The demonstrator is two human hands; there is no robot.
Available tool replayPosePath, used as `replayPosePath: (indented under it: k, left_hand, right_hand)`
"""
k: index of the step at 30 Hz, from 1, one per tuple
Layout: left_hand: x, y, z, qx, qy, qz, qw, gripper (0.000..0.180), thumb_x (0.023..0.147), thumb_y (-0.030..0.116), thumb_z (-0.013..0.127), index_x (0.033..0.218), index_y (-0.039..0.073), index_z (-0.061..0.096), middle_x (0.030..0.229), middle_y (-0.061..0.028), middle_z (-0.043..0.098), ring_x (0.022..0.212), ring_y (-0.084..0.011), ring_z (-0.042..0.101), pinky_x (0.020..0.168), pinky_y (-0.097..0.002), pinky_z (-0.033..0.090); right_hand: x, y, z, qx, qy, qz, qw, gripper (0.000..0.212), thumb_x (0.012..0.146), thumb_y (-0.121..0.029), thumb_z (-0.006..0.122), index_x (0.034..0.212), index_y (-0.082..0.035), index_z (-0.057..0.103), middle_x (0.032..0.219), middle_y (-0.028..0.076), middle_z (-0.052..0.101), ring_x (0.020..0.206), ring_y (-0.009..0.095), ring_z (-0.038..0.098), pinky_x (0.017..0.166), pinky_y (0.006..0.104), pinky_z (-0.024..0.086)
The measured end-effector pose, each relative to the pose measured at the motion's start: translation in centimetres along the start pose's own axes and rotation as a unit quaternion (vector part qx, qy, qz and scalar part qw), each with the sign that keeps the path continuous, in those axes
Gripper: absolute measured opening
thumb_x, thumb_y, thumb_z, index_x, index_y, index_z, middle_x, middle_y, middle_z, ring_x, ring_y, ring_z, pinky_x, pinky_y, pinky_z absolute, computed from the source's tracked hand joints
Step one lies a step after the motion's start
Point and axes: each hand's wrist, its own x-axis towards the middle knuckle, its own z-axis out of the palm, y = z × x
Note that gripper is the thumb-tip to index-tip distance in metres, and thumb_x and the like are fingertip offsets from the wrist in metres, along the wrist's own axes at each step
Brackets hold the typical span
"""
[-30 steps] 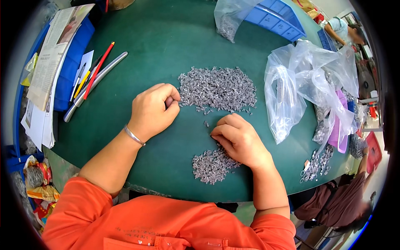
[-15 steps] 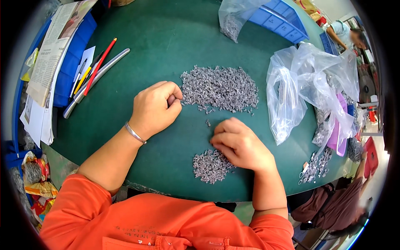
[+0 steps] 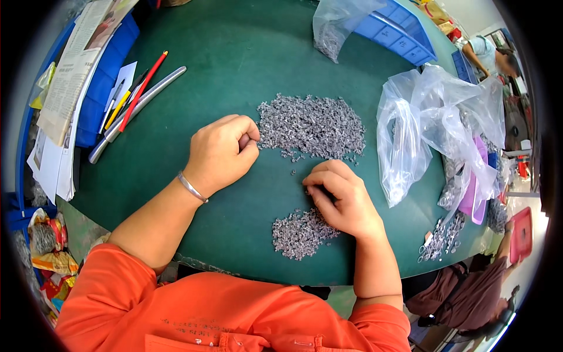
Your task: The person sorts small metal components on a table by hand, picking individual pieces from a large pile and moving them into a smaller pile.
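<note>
A large heap of small grey parts (image 3: 314, 126) lies spread on the green table. At its left edge rests my left hand (image 3: 226, 146), the fingers curled in and the thumb against them; whatever they hold is hidden. My right hand (image 3: 349, 199) is closed in a pinch between the large heap and a smaller pile of the same parts (image 3: 299, 236). A tiny grey part seems to show at its fingertips. The heel of this hand hangs over the right side of the smaller pile. One loose part (image 3: 293, 172) lies between the two heaps.
Clear plastic bags (image 3: 404, 141) and a purple tray (image 3: 474, 205) are at the right, with scattered rings (image 3: 440, 240) nearer. A blue bin (image 3: 399, 35) stands at the back. Pens (image 3: 138, 94) and newspaper (image 3: 73, 76) lie left. Two other people are at the right.
My right hand has moved slightly up and away from the smaller pile, and its pinch shows more plainly. My left hand has stayed beside the large heap.
</note>
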Motion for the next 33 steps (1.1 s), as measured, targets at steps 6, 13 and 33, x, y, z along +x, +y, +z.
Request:
replayPosePath:
  k: [6, 13, 33]
  left_hand:
    - [0.1, 0.0, 0.0, 0.001, -0.004, -0.001, 1.000, 0.007, 0.078, 0.000, 0.067, 0.085, 0.004, 0.067, 0.074, -0.0054, 0.062, 0.061, -0.0143, 0.059, 0.057, -0.0287, 0.048]
    - [0.1, 0.1, 0.0, 0.004, -0.001, -0.006, 1.000, 0.007, 0.078, 0.001, 0.068, 0.084, 0.005, 0.067, 0.074, -0.0052, 0.062, 0.061, -0.0148, 0.060, 0.058, -0.0290, 0.049]
    - [0.1, 0.0, 0.1, 0.004, 0.006, 0.004, 1.000, 0.007, 0.077, 0.002, 0.066, 0.084, 0.005, 0.066, 0.074, -0.0046, 0.063, 0.062, -0.0185, 0.062, 0.059, -0.0318, 0.050]
  right_hand:
    - [1.1, -0.1, 1.2, -0.068, 0.022, -0.017, 0.997, 0.020, 0.083, 0.006, 0.068, 0.102, 0.000, 0.068, 0.099, 0.013, 0.064, 0.092, 0.034, 0.061, 0.081, 0.0417, 0.052]
    - [0.2, -0.8, -0.7, -0.042, -0.033, 0.001, 0.999, 0.036, 0.073, 0.014, 0.063, 0.105, 0.000, 0.070, 0.102, 0.013, 0.063, 0.095, 0.035, 0.061, 0.086, 0.0406, 0.051]
    - [1.5, -1.1, 1.1, -0.071, -0.035, -0.018, 0.997, 0.057, 0.071, 0.018, 0.055, 0.124, 0.003, 0.064, 0.127, 0.017, 0.059, 0.113, 0.037, 0.055, 0.100, 0.0422, 0.046]
